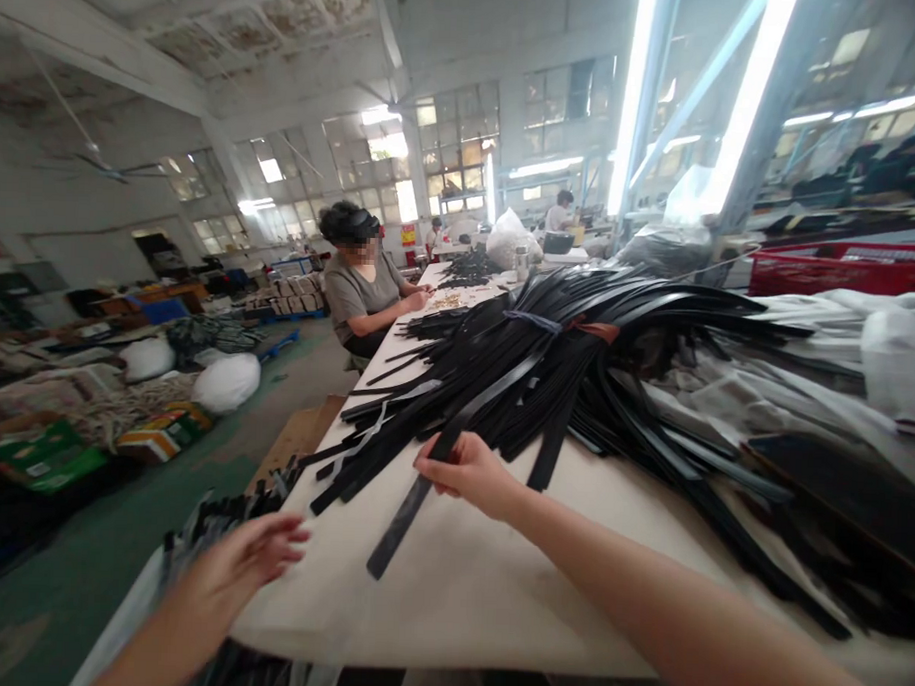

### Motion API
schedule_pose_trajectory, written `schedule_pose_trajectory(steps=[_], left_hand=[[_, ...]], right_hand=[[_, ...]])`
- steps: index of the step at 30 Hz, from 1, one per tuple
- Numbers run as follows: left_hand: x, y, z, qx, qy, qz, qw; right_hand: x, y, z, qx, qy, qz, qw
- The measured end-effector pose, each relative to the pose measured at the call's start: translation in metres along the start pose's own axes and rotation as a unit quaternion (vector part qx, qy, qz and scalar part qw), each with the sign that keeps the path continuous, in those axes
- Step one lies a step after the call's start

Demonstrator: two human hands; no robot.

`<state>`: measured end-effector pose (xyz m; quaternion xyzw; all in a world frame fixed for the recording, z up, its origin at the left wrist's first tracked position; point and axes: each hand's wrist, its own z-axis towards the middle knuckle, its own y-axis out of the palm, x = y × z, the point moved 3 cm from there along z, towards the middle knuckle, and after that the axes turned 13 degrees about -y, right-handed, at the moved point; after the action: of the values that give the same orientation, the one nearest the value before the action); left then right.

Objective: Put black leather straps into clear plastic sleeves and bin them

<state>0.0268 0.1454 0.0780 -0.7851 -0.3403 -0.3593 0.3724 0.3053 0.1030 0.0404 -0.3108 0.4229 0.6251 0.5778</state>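
Note:
Between the thumb and fingers of my right hand (464, 468) is a black strap (400, 526), flat and long. Its lower end hangs over the pale tabletop (329, 589), and its upper part runs back toward a big heap of black straps (502, 355). A bluish tie (533, 321) and a brown band (597, 331) wrap bundles in that heap. My left hand (251, 556) is off to the left by the table edge, slightly blurred, its fingers apart and nothing in them. Just beyond it, more dark strips (203, 519) lie in a pile below the table's left side.
A co-worker (365, 290) sits at the far left side of the table, with small tan pieces (450, 301) in front. Clear plastic wrapping (786, 395) and a red crate (842, 268) are at right. White sacks (227, 383) and boxes (44, 454) stand on the floor at left.

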Motion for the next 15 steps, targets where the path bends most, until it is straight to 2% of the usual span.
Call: schedule_pose_trajectory(steps=[2,3,4,5,7,8,11,12,15], left_hand=[[0.007,0.042,0.015,-0.15,-0.01,-0.05,0.987],[0.008,0.064,0.02,-0.238,-0.038,-0.064,0.968],[0.008,0.083,0.022,-0.302,-0.058,-0.076,0.948],[0.007,0.097,0.023,-0.342,-0.078,-0.089,0.932],[0.0,0.111,0.022,-0.359,-0.107,-0.118,0.92],[-0.005,0.113,0.019,-0.353,-0.124,-0.129,0.918],[-0.018,0.104,0.011,-0.33,-0.178,-0.119,0.92],[-0.02,0.1,0.009,-0.322,-0.182,-0.111,0.922],[-0.016,0.095,0.01,-0.326,-0.174,-0.109,0.923]], right_hand=[[-0.004,0.02,-0.01,-0.045,0.022,-0.002,0.999],[-0.006,0.025,-0.013,-0.06,0.033,0.0,0.998],[-0.006,0.028,-0.015,-0.075,0.045,0.005,0.996],[-0.006,0.028,-0.014,-0.085,0.058,0.015,0.995],[-0.003,0.018,-0.009,-0.067,0.092,0.055,0.992],[0.0,0.009,-0.005,-0.032,0.109,0.085,0.99],[0.01,-0.019,0.008,0.13,0.125,0.149,0.972],[0.013,-0.025,0.01,0.161,0.119,0.15,0.968],[0.018,-0.024,0.012,0.169,0.104,0.125,0.972]])
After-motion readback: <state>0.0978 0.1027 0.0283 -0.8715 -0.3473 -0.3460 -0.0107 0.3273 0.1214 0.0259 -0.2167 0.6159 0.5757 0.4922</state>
